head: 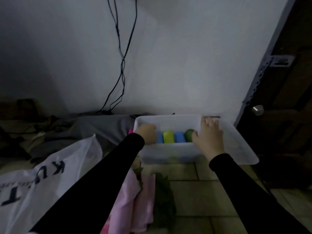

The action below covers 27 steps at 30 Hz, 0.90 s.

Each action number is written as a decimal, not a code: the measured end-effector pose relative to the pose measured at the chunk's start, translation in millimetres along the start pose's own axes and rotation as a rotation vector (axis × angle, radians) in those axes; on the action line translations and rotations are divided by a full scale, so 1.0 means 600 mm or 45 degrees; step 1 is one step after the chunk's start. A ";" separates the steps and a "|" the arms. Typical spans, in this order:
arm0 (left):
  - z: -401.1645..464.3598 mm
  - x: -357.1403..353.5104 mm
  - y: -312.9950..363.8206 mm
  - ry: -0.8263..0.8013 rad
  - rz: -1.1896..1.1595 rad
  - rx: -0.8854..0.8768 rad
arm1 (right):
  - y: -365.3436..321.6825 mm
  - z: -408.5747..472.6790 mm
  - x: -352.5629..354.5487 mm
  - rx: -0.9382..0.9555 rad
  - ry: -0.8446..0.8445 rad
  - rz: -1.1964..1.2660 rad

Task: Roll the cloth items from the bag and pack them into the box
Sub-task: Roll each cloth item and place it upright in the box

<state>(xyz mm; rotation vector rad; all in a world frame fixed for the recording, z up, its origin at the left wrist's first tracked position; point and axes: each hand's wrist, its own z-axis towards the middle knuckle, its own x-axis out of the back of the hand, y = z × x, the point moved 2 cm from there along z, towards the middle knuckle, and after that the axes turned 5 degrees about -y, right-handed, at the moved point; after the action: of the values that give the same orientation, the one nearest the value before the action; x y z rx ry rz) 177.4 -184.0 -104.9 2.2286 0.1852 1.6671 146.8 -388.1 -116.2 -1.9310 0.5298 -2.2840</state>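
In the box, both hands, left curled, right spread, press rolled cloths.

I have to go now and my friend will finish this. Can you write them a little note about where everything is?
Left hand: fingers curled, at the left end of the rolls; grip unclear.
Right hand: fingers straight, pressing the dark green roll.
Box: holds a row of rolls: blue, lime, blue, dark green.
Left to do: pink cloth and green cloth lie unrolled on the floor, beside the white bag.
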 end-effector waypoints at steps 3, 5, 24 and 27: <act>-0.076 0.010 -0.008 0.241 -0.055 -0.261 | -0.056 -0.067 0.017 0.413 0.350 0.331; -0.133 0.003 -0.036 0.286 -0.071 -0.353 | -0.108 -0.132 0.016 0.482 0.149 0.552; -0.315 -0.074 -0.150 -0.085 0.223 -0.370 | -0.206 -0.251 -0.092 0.355 -0.708 0.640; -0.307 -0.079 -0.143 -0.113 0.326 -0.384 | -0.200 -0.249 -0.091 0.324 -0.667 0.754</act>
<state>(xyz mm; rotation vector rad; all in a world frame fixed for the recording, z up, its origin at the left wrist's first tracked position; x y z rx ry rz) -2.6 -82.6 -132.8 2.1557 -0.3657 1.5890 28.9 -230.5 -147.8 -1.8213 0.6005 -1.3544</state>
